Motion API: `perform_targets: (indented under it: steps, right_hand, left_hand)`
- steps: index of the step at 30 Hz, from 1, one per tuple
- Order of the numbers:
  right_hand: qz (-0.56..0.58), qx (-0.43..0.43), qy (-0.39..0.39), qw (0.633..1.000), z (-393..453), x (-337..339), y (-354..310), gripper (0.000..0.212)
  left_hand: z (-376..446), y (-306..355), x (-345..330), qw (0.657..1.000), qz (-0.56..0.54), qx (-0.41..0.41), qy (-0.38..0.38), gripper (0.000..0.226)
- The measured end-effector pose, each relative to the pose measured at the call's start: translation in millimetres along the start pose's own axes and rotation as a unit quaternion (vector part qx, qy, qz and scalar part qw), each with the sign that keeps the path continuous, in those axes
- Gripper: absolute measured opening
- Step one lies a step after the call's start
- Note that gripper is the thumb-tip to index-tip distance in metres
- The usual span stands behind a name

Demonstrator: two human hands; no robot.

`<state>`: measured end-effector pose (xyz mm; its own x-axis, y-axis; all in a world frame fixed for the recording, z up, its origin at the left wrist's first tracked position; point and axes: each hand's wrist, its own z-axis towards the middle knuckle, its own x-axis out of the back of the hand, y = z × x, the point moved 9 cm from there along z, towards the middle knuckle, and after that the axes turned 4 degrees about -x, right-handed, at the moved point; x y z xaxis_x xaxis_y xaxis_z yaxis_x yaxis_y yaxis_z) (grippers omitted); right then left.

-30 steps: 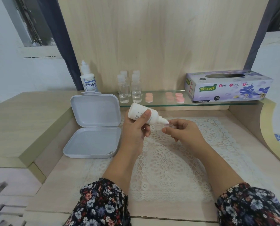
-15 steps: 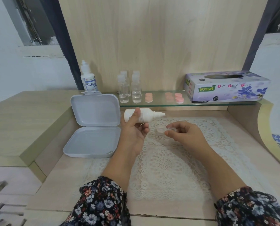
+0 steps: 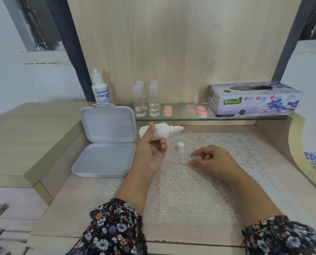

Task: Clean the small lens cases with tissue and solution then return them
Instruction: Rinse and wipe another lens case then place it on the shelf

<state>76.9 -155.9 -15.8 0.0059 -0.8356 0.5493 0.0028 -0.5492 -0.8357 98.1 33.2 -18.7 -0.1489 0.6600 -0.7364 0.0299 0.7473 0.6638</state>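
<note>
My left hand [image 3: 150, 155] grips a small white solution bottle [image 3: 160, 133], held sideways and uncapped with its nozzle pointing right. Its white cap [image 3: 180, 147] stands on the lace mat [image 3: 190, 190]. My right hand [image 3: 211, 159] is low over the mat, thumb and forefinger pinching a small clear lens case [image 3: 195, 159] that is barely visible. A pink lid [image 3: 197, 148] lies just behind those fingers. Several pink lens cases [image 3: 201, 111] sit on the glass shelf [image 3: 181, 118]. At the shelf's right end is the tissue box [image 3: 253, 99].
An open white plastic box [image 3: 105, 142] lies to the left of the mat. A large solution bottle [image 3: 100, 89] and several small clear bottles [image 3: 148, 100] stand on the shelf. Wooden walls border the desk well on both sides, with drawers at lower left.
My left hand drew the bottle back from the lens case and levelled it. My right hand lowered the case from the nozzle down to the mat.
</note>
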Motion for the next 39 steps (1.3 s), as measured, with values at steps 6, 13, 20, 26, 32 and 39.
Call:
perform_targets:
  steps: [6, 13, 20, 26, 32, 39]
  right_hand:
    - [-0.093, 0.019, 0.005, 0.995, 3, 0, -1, 0.025]
    - [-0.118, 0.022, 0.004, 0.993, 6, -1, 1, 0.028]
    - [-0.063, 0.033, 0.022, 0.997, 5, 1, -2, 0.021]
    - [-0.074, 0.099, 0.043, 0.991, 2, -8, -16, 0.028]
    - [-0.217, 0.121, 0.029, 0.968, 7, -26, -26, 0.045]
    - [-0.312, 0.128, 0.091, 0.937, 16, -16, -43, 0.044]
  left_hand:
    - [-3, 0, 0, 1.000, -0.019, 0.005, 0.007, 0.024]
    - [-2, -1, 1, 1.000, -0.018, 0.009, 0.013, 0.025]
    - [-2, -2, 2, 1.000, -0.018, 0.015, 0.016, 0.026]
    - [-1, -3, 3, 0.999, -0.031, 0.016, 0.019, 0.027]
    - [0, -4, 4, 0.999, -0.042, 0.020, 0.025, 0.027]
    - [2, -2, 3, 0.999, -0.046, 0.016, 0.024, 0.026]
